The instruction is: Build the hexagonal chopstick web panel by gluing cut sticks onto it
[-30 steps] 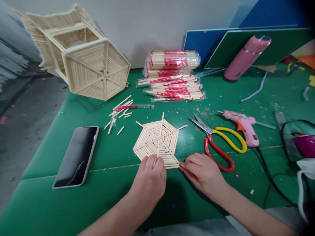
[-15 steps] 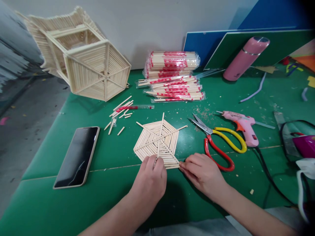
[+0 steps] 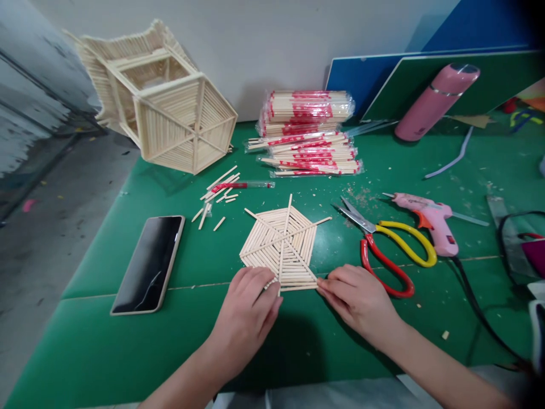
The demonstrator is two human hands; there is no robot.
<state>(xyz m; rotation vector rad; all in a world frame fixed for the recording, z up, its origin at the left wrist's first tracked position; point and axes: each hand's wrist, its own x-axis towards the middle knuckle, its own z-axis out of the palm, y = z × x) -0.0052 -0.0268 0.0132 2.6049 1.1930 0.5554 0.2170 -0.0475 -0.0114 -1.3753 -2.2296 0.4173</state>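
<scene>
A flat hexagonal panel of wooden chopstick pieces [image 3: 293,238] lies on the green table, with longer sticks crossing at its middle. My left hand [image 3: 251,304] is closed at its near edge, left of the lower crossing stick's end. A short stick piece [image 3: 271,283] shows between its fingers, partly covered. At the panel's near right corner, my right hand [image 3: 355,295] pinches the end of the edge stick between thumb and fingertips. Scissors [image 3: 370,228] with one red and one yellow handle lie open just beyond my right hand.
A pink glue gun [image 3: 430,218] with a black cord lies right. At the back are wrapped chopsticks [image 3: 306,136], a pink flask [image 3: 438,102] and a hexagonal stick model [image 3: 170,108]. Cut sticks [image 3: 221,184] and a phone [image 3: 149,264] lie left.
My left hand has shifted left along the panel's near edge, uncovering the lower crossing stick's end. My right hand stays at the corner. The whole view has swung slightly left.
</scene>
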